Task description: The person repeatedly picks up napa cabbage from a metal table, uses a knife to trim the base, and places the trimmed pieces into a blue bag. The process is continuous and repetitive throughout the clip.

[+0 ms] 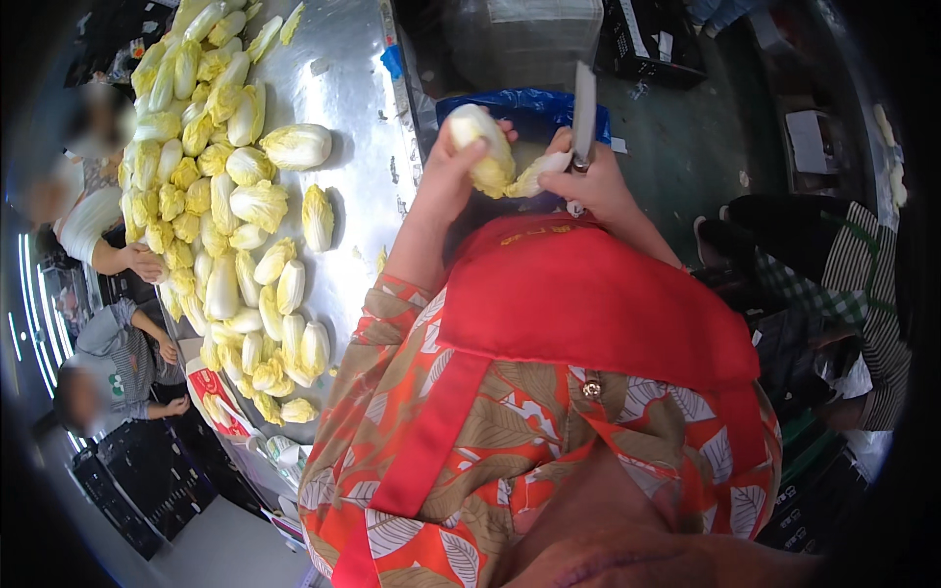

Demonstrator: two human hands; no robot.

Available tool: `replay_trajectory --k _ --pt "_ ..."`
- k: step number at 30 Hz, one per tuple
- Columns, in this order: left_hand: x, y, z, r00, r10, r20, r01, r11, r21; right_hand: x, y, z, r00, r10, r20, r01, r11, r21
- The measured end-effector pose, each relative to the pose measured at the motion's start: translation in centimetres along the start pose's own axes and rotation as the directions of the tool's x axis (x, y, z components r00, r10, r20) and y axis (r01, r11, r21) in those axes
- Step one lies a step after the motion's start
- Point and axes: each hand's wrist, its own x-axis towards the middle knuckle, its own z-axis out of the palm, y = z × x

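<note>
Stretching along the person's left, a long, shiny silver metal table (pixel 368 147) is bearing a broad heap of small, oval, yellow-and-white cabbages (pixel 260 204). Across it, two co-workers are facing the heap, one reaching a bare hand (pixel 145 263) to its edge. A smooth red cloth apron (pixel 598 304) is covering the person's front, over an orange, brown and white leaf-patterned shirt (pixel 431 416). Beyond the apron, an open container lined with glossy blue plastic (pixel 510 100) is standing beneath the hands. The left hand (pixel 453 167) is gripping one pale, oval, yellow-and-white cabbage (pixel 480 142) above it, fingers wrapping around the side and thumb pressing across. The right hand (pixel 596 186) is holding a knife with a broad, grey metal blade (pixel 584 108) pointing away from the body, its fingers curling around the handle. Its thumb and fingers are also pinching a limp, whitish-yellow leaf (pixel 542 173) at the cabbage's lower end; whether it is still attached, I cannot tell.
</note>
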Motion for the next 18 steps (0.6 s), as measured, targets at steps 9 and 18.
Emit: replay_trajectory --k 9,18 --pt "-0.8 2.0 -3.6 0.956 0.06 -0.288 -0.087 0.993 -0.084 1.6 0.1 -4.0 0.972 0.21 -0.109 -0.216 0.975 -0.045" --pt "-7.1 9.8 -9.2 0.722 0.394 -0.569 -0.259 0.916 0.305 0.2 6.5 -3.6 0.919 0.366 -0.145 -0.385 0.911 -0.146"
